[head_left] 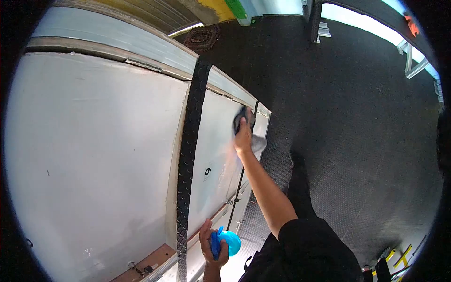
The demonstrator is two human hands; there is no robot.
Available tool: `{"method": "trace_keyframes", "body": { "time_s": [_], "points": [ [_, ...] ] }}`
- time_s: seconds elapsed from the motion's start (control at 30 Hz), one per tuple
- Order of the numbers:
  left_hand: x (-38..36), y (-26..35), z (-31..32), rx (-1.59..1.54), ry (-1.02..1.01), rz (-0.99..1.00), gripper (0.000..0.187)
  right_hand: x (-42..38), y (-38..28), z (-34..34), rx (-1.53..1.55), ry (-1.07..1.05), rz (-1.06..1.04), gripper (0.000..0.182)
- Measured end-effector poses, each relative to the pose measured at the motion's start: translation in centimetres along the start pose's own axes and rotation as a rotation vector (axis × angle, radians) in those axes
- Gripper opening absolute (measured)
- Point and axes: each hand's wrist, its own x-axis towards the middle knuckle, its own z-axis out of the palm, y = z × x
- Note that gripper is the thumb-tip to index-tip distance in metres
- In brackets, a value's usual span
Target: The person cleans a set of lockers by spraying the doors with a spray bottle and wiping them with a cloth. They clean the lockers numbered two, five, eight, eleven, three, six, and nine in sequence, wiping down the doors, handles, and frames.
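Note:
My right hand (243, 135) is stretched out and presses a dark grey cloth (253, 136) against a white wall panel (213, 141), low near the panel's far corner. My left hand (209, 244) is held close to my body and grips a blue spray bottle (228, 242) by its trigger head. A black diamond-plate strip (190, 150) runs between this panel and a larger white panel (94, 155) to the left.
The floor (347, 122) is black textured rubber. A small dark mat (202, 38) lies at the far end by a doorway. A metal hinge and latch (141, 269) sit at the panel's near edge. Yellow-handled tools (399, 257) lie at lower right.

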Motion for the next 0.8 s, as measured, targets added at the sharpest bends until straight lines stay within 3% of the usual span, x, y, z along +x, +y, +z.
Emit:
{"method": "trace_keyframes", "body": {
  "time_s": [0.1, 0.2, 0.27, 0.33, 0.4, 0.47, 0.53, 0.6, 0.67, 0.73, 0.8],
  "points": [
    [-0.4, -0.5, -0.4, 0.038, -0.048, 0.015, 0.045, -0.7, -9.5, 0.7, 0.106, -0.142, -0.039, 0.053],
    [-0.3, -0.9, -0.2, -0.005, -0.063, 0.034, 0.044, -2.5, -15.5, 1.2, 0.005, -0.324, -0.523, 0.059],
    [-0.1, -1.1, 0.0, -0.006, -0.072, 0.023, 0.044, -3.8, -19.6, 0.5, 0.118, -0.29, -0.408, 0.063],
    [-0.4, -1.4, -0.1, 0.0, -0.074, 0.007, 0.044, -4.3, -19.6, 0.1, 0.239, -0.261, -0.291, 0.067],
    [-0.2, -1.9, -0.1, -0.022, -0.056, 0.016, 0.045, -3.4, -15.7, -0.3, 0.141, -0.008, -0.2, 0.07],
    [-0.3, -1.8, -0.3, -0.037, -0.063, 0.002, 0.045, -4.5, -7.7, -0.2, -0.298, -0.091, -0.008, 0.065],
    [0.0, -1.9, -0.3, -0.059, -0.067, -0.002, 0.045, -5.5, -1.9, -1.7, 0.137, -0.076, 0.421, 0.061],
    [-0.1, -2.1, -0.2, -0.037, -0.068, 0.027, 0.045, -7.5, -1.4, -3.1, 0.073, 0.051, 0.554, 0.057],
    [-0.6, -3.6, -0.9, -0.008, -0.109, 0.083, 0.051, -9.1, 5.8, -4.0, 0.076, 0.128, 0.515, 0.049],
    [-0.9, -4.2, -1.2, 0.021, -0.133, 0.145, 0.057, -9.5, 3.2, -7.4, 0.354, 0.086, 0.873, 0.042],
    [-1.2, -4.0, -1.1, -0.052, -0.103, 0.169, 0.052, -10.5, 5.9, -11.9, 1.3, -0.452, 0.572, 0.035]
  ]
}}
